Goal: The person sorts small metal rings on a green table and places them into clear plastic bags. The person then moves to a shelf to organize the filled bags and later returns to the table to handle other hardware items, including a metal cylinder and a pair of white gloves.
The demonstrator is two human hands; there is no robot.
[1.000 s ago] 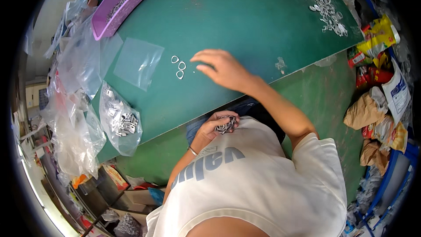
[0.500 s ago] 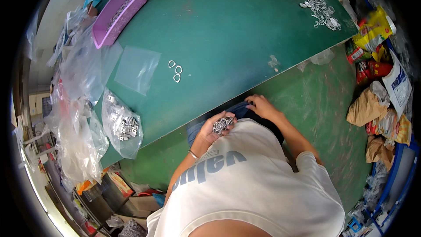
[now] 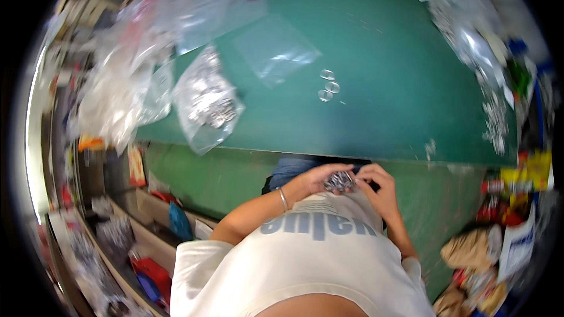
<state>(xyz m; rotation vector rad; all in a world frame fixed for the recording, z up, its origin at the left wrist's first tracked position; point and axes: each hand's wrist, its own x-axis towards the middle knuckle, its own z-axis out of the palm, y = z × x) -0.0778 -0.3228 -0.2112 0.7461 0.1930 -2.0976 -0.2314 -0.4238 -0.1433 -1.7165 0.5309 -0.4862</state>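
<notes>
Fingers (image 3: 338, 167) cupping metal rings (image 3: 339, 182), silvery, heaped (motion-blurred)

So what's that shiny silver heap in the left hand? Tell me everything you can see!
The shiny silver-grey heap of small metal-looking pieces sits cupped in the person's bare left hand. The pieces lie jumbled together, with bright glints and dark gaps between them; blur hides their exact shapes and number. The heap is close to the white cloth shirt. The bare right hand is at its right side, but whether it touches the heap is too blurred to tell.
</notes>
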